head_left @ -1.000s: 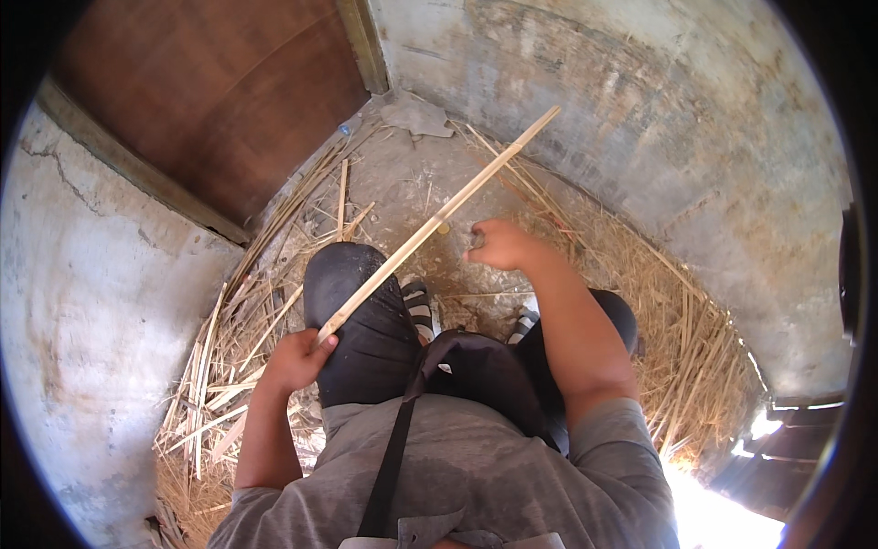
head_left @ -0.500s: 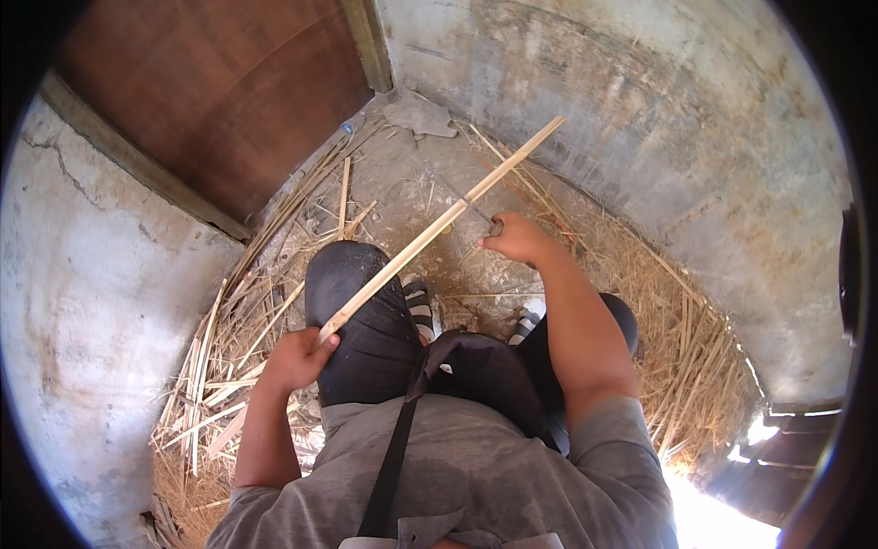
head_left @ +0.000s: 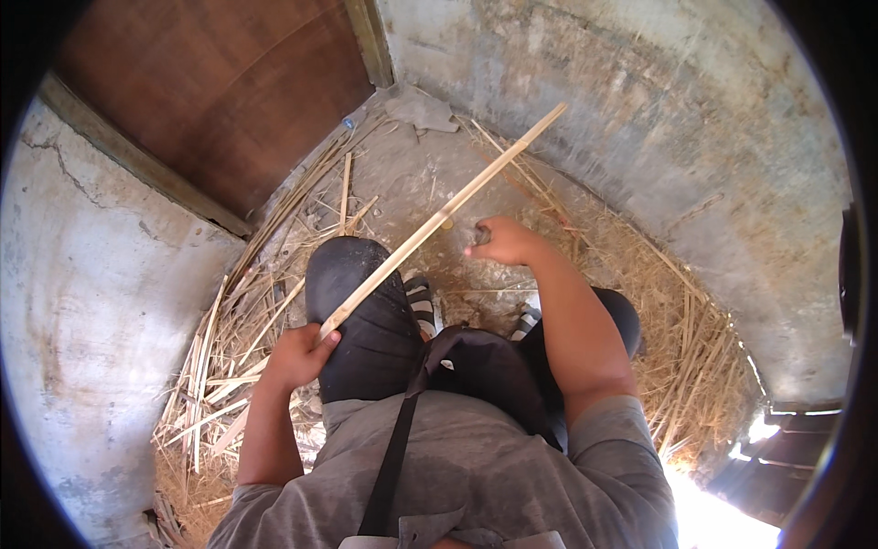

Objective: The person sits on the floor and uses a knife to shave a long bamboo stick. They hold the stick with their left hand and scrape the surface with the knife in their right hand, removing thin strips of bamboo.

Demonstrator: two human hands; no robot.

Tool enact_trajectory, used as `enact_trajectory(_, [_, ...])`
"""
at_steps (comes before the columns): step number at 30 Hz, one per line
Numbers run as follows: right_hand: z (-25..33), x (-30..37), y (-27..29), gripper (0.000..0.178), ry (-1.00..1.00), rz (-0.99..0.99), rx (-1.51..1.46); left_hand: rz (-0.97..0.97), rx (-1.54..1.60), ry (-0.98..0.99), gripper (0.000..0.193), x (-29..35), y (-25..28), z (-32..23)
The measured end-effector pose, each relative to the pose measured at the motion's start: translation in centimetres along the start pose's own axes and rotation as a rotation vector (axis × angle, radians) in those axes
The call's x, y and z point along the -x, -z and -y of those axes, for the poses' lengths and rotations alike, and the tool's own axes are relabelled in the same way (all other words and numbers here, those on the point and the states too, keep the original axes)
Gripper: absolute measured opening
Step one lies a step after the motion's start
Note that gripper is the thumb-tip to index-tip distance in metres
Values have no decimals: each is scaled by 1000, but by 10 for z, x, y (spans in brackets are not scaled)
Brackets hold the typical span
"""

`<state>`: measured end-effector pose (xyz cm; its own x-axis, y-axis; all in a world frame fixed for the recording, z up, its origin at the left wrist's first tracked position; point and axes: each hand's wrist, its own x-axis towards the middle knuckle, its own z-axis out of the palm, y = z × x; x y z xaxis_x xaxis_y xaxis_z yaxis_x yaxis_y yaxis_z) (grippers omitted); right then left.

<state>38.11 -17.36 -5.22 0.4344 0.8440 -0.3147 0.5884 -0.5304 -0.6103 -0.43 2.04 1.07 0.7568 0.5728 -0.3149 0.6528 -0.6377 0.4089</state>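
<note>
A long, pale bamboo strip (head_left: 448, 212) slants from lower left to upper right across my lap and beyond my knee. My left hand (head_left: 302, 356) is closed round its lower end, beside my left thigh. My right hand (head_left: 508, 242) is closed on the dark handle of a knife (head_left: 482, 236), just right of the strip and apart from it. The blade barely shows at this angle; half a second ago it was plainly visible as a thin grey blade.
Split strips and shavings (head_left: 215, 384) lie heaped at the left, with fine shavings (head_left: 681, 366) along the right wall. A flat stone (head_left: 422, 112) sits in the far corner by a brown door panel (head_left: 219, 91). Stained walls (head_left: 640, 119) close in both sides.
My right hand has shifted a little left, and the knife blade no longer crosses the strip. The strip's far end has risen slightly; my left hand has stayed in place.
</note>
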Motion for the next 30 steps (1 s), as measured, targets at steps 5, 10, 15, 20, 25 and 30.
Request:
enact_trajectory(5, [-8, 6, 6, 70, -54, -159, 37, 29, 13, 15, 57, -1, 3, -4])
enact_trajectory(10, [21, 4, -14, 58, 142, 37, 136, 15, 1, 14, 53, -2, 0, 1])
enact_trajectory(15, [46, 11, -10, 54, 183, 110, 175, -6, -11, 4, 55, 1, 2, -3])
enact_trajectory(20, [-9, -1, -5, 61, 33, -112, 21, 14, -2, 18, 52, 1, 2, -5])
enact_trajectory(25, [-10, 5, 6, 63, -76, -169, 32, 21, 21, 16, 56, 0, 3, -5])
enact_trajectory(30, [21, 6, -11, 60, 115, 12, 103, 8, 9, 6, 56, -2, 1, -2])
